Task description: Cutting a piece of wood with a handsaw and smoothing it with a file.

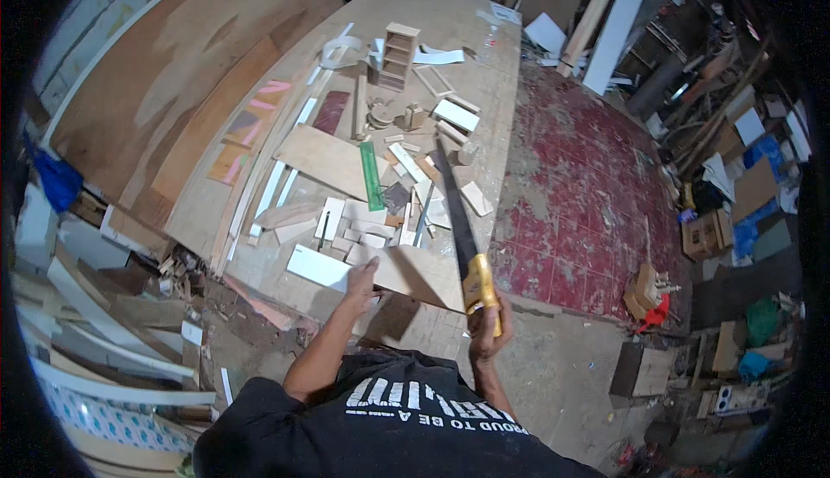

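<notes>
My right hand (490, 326) is closed round the yellow handle of a handsaw (458, 210). Its long dark blade points away from me, over the right end of a light wooden board (424, 272) at the table's near edge. Whether the teeth touch the wood I cannot tell. With its thumb on top, my left hand (361, 279) grips the near edge of that board toward its left end. A white-faced strip (318, 267) lies just left of this hand. Beyond the board are several small wood offcuts (372, 229) and a green ruler-like strip (371, 175).
The big plywood worktable (432, 7) carries a small shelf-like wooden piece (399, 54), a rectangular frame (434, 80) and a white block (456, 115). Large wooden panels (199, 54) lean on the left. To the right is a worn red floor (571, 193), with cardboard boxes (707, 234) and clutter beyond.
</notes>
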A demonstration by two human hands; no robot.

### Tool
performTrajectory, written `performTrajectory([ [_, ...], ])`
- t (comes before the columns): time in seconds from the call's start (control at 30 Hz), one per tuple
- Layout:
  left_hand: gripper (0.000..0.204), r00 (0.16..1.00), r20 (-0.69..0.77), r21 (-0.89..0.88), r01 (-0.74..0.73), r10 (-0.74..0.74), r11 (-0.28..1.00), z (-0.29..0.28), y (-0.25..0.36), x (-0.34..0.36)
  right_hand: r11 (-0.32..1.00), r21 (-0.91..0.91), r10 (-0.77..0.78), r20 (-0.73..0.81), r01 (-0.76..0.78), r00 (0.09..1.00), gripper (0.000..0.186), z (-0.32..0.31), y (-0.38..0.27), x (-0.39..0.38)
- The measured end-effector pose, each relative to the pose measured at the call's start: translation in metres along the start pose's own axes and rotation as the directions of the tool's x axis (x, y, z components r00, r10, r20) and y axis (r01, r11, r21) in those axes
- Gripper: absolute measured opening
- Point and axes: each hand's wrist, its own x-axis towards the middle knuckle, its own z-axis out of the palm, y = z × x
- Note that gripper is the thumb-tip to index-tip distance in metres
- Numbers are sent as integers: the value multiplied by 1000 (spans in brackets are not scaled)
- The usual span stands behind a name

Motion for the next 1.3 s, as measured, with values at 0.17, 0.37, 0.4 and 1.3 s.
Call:
performTrajectory([
  [0.17, 51, 973, -159, 89, -154, 166, 984, -52, 15, -63, 962, -272, 40, 97, -12, 995, 30, -37, 21, 64],
  [0.37, 57, 933, -313, -143, -231, 177, 963, -63, 5, -135, 697, -591, -168, 416, 406, 894, 38, -53, 87, 74],
  [0.4, 53, 893, -357, -244, -372, 274, 896, -70, -14, -137, 632, -591, -220, 484, 501, 847, 40, -49, 109, 73],
  [1.3, 59, 768, -638, -400, -399, 62, 825, -167, -97, -160, 423, -497, 170, 865, 758, 473, 79, 360, 191, 166],
])
